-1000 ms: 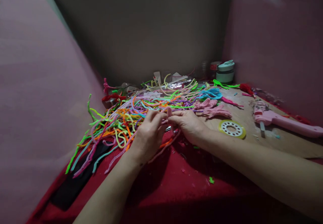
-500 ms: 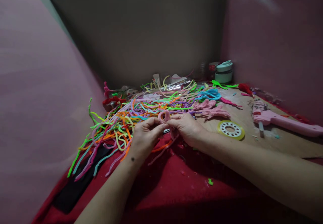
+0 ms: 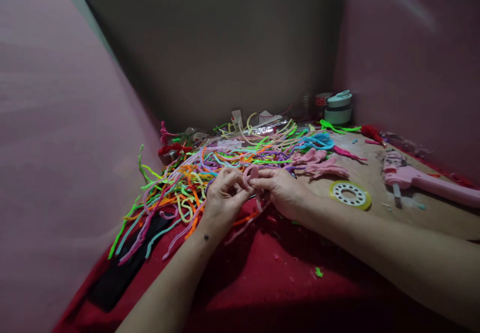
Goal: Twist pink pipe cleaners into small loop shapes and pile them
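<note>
My left hand (image 3: 221,198) and my right hand (image 3: 283,189) meet over the red cloth, fingers pinched on one pink pipe cleaner (image 3: 250,175). It is bent into a small loop between the fingertips, and its tail hangs down toward the cloth. Just behind the hands lies a big tangled pile of pipe cleaners (image 3: 210,165) in several colours. Finished pink twisted pieces (image 3: 318,163) lie to the right of the pile.
A pink glue gun (image 3: 423,180) rests on the brown board (image 3: 378,193) at right, near a yellow-rimmed tape spool (image 3: 350,194). Teal and white containers (image 3: 338,108) stand at the back right. A black strip (image 3: 123,263) lies on the red cloth (image 3: 285,278) at left. Pink walls close in both sides.
The pink pipe cleaner has gone from nearly hidden between the fingers to a clear loop standing above them. Both hands stayed close together.
</note>
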`<state>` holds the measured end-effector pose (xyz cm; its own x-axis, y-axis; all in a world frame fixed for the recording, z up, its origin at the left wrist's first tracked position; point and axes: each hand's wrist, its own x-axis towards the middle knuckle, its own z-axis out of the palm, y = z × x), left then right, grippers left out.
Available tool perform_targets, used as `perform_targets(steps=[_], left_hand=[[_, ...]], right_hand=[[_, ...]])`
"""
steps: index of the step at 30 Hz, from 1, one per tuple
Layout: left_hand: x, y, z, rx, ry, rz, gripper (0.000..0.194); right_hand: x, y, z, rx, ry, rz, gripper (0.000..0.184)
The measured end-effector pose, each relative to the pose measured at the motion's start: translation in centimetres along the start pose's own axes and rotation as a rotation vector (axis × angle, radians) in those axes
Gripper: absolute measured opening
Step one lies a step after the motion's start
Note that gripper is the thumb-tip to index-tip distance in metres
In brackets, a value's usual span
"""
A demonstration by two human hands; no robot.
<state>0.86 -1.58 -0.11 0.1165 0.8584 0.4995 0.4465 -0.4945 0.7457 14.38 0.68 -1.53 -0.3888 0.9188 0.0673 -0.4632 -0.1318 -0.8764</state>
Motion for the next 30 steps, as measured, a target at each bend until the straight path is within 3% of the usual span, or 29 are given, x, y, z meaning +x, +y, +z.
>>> perform_targets(steps=[4,9,14,21,26,30], left_hand=[[-0.2,-0.1,0.1,-0.201,-0.148,-0.125,0.013],[0.1,-0.4,-0.4,-0.313,-0.204,-0.231,0.014],[0.2,-0.2,-0.7,-0.222,-0.224,-0.257,0.018],[0.2,0.0,-1.0,-0.206,-0.394,-0.370,0.033],[0.5,0.8,-1.7,-0.097,-0.425,-0.493,0.008],[0.6,1.1,-1.9,-0.215,-0.478,-0.620,0.010]], right_hand=[[-0.1,0.0,0.0,-0.021,0.047,-0.003,0.014],[0.1,-0.1,-0.2,-0.021,0.064,0.075,0.019],[0.5,0.0,-0.5,0.000,0.054,0.108,0.013],[0.4,-0.5,-0.3,0.074,0.073,0.138,0.007],[0.7,-0.4,-0.6,0.047,0.150,0.092,0.004],[0.5,-0.2,-0.6,0.002,0.088,0.085,0.011]])
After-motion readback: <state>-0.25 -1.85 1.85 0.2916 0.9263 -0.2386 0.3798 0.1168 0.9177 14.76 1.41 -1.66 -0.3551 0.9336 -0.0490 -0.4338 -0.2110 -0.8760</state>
